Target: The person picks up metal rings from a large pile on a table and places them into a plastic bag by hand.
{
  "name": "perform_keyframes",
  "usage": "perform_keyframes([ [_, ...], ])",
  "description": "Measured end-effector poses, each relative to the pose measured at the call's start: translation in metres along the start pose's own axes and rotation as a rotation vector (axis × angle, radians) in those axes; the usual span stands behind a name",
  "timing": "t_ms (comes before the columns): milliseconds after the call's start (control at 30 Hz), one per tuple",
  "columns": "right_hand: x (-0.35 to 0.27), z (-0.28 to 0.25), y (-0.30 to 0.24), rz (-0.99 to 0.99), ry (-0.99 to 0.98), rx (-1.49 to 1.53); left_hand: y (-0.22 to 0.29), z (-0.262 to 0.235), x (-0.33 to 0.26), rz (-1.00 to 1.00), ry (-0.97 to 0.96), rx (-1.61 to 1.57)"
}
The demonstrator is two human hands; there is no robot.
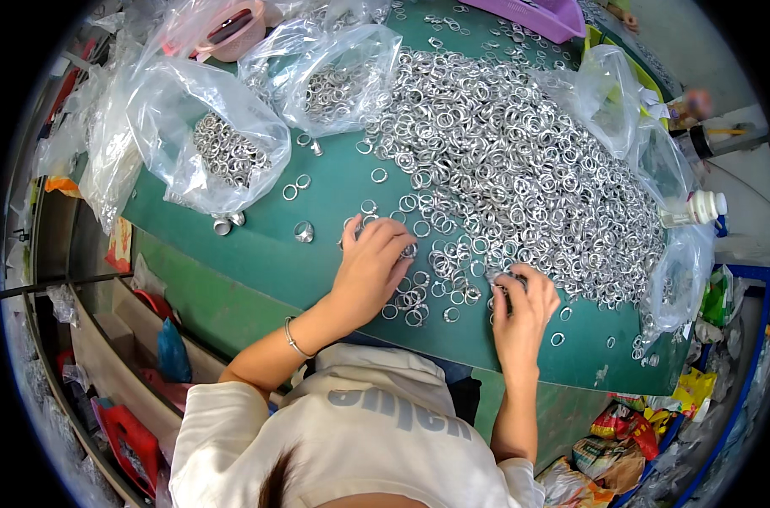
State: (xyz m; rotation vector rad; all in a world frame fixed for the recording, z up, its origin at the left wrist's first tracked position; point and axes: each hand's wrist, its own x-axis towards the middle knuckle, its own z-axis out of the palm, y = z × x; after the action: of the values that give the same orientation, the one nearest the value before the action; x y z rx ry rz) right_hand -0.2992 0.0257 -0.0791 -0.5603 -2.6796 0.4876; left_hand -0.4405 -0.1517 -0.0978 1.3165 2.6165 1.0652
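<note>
A large heap of silver-coloured metal rings (520, 178) covers the right half of the green table (250, 245). At the heap's near left side, my left hand (370, 264) is bent with its fingers curled down, and a ring (409, 251) shows at its fingertips. My right hand (525, 309) is at the near edge of the heap, thumb and fingers curled together around a ring that is mostly hidden. Between my hands lies a loose cluster of rings (413, 302). A few single rings (304, 231) lie to the left of my left hand.
Clear plastic bags with rings stand at the left (233, 182) and far middle (338, 97). A pink basket (237, 38) and a purple tray (537, 17) are at the back. A white bottle (698, 208) lies by the right edge. Colourful packets (626, 432) are piled below right.
</note>
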Motion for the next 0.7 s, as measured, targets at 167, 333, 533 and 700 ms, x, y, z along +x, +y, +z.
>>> perform_keyframes([
  [167, -0.01, -0.015, 0.009, 0.16, 0.02, -0.144, -0.001, -0.009, 0.0, -0.095, 0.049, 0.039],
  [333, -0.015, -0.022, 0.009, 0.199, 0.083, -0.035, 0.012, -0.009, -0.001, -0.042, -0.097, 0.038],
  [533, -0.006, -0.008, -0.001, 0.099, -0.019, 0.038, 0.016, -0.001, 0.003, 0.05, -0.189, 0.162],
  [700, -0.031, -0.01, 0.019, 0.144, 0.018, 0.086, 0.012, -0.01, -0.001, 0.045, -0.138, 0.083],
])
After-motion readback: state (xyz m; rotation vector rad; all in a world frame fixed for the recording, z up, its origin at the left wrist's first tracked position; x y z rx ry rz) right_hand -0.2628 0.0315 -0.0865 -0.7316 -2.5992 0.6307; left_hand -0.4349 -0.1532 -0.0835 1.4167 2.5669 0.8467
